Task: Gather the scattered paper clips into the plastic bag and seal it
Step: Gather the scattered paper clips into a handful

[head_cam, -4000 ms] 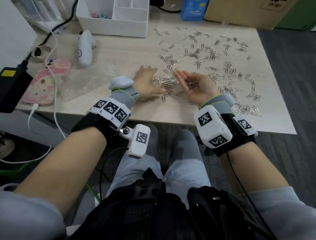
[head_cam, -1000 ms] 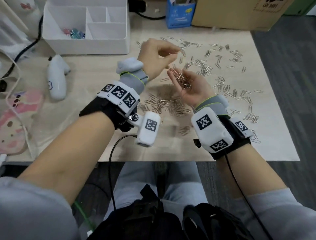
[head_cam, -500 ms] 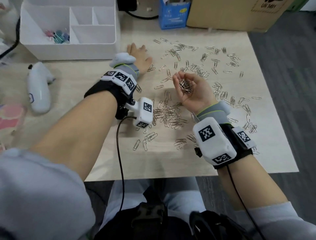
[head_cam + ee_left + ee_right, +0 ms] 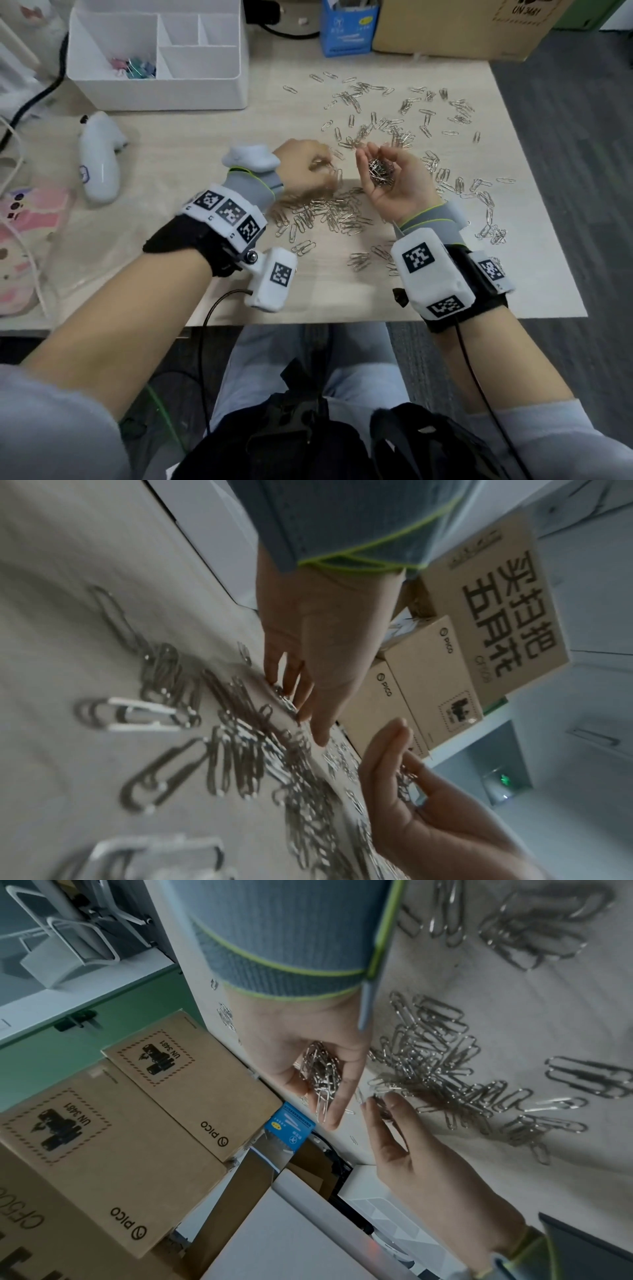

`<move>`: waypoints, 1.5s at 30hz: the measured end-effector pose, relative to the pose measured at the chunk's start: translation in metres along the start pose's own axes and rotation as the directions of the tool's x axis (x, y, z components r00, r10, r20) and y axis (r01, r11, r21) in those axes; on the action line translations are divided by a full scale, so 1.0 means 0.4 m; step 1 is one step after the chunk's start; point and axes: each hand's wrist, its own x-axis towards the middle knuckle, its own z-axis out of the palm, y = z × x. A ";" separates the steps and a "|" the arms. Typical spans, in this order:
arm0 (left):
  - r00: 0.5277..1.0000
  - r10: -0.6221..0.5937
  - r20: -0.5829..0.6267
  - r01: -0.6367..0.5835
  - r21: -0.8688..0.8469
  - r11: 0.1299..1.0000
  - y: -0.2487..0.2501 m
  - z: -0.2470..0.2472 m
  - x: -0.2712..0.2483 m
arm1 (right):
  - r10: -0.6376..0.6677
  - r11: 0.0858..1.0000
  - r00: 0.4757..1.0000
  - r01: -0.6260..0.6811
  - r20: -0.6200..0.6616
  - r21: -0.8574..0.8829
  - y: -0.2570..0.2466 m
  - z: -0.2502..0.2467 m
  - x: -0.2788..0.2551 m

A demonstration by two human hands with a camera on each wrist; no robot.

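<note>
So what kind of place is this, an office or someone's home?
Most likely an office or lab desk. A white desk organizer sits at the back of the wooden table, cardboard shipping boxes are stacked behind it, and paper clips are scattered all over.

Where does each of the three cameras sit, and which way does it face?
Head: looks down on the wooden table; both forearms show.
Left wrist: looks along the left hand at silver wire paper clips.
Right wrist: looks along the cupped right hand holding clips.
Both wrist views share the opposite hand and brown cardboard boxes.
</note>
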 end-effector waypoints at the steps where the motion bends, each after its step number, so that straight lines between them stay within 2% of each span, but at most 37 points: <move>1: 1.000 0.031 -0.007 -0.031 -0.004 1.000 0.009 0.005 -0.006 | -0.004 1.000 1.000 0.004 -0.003 0.009 -0.001 -0.005 -0.008; 3: 0.997 0.076 -0.027 -0.075 0.039 0.996 0.019 0.014 -0.009 | -0.010 1.000 1.000 0.010 -0.003 0.023 -0.002 -0.016 -0.027; 5: 0.999 0.043 -0.022 -0.040 0.098 0.994 0.024 0.024 -0.001 | -0.005 1.000 1.000 0.005 -0.009 0.023 -0.004 -0.022 -0.039; 8: 0.998 -0.014 0.060 0.001 0.200 0.980 0.045 0.060 -0.013 | -0.027 0.999 0.999 0.028 -0.022 0.038 -0.011 -0.041 -0.066; 11: 0.997 0.038 0.060 -0.051 0.228 0.972 0.047 0.083 -0.036 | -0.042 0.998 0.999 0.043 -0.017 0.053 -0.014 -0.058 -0.083; 16: 0.992 0.123 -0.019 -0.120 0.099 0.988 0.023 0.078 -0.085 | -0.046 0.998 0.999 0.046 -0.007 0.051 0.002 -0.064 -0.103; 20: 0.987 0.105 -0.119 -0.104 0.018 0.994 0.009 0.088 -0.114 | -0.025 0.999 0.999 0.024 0.023 0.047 0.032 -0.065 -0.114; 26: 0.970 0.078 -0.230 -0.076 0.017 0.997 0.024 0.099 -0.109 | -0.061 0.998 0.998 0.062 -0.019 0.034 0.041 -0.078 -0.117; 31: 0.967 -0.038 -0.251 -0.024 -0.241 0.970 0.005 0.084 -0.092 | -0.092 0.995 0.995 0.093 -0.042 0.032 0.044 -0.083 -0.123; 36: 0.962 -0.125 -0.242 -0.023 -0.528 0.849 -0.003 0.056 -0.098 | -0.074 0.997 0.996 0.074 -0.042 0.001 0.058 -0.077 -0.118; 41: 0.957 -0.023 -0.289 -0.182 -0.660 0.729 0.031 0.012 -0.108 | -0.053 0.998 0.997 0.051 -0.054 -0.045 0.088 -0.052 -0.092; 43: 0.965 0.037 -0.260 -0.203 -0.648 0.734 0.050 0.006 -0.108 | 0.001 0.997 0.999 -0.004 -0.036 -0.082 0.104 -0.039 -0.081; 45: 0.969 0.070 -0.238 -0.203 -0.599 0.775 0.068 0.007 -0.106 | 0.060 0.990 0.998 -0.063 -0.028 -0.124 0.114 -0.022 -0.074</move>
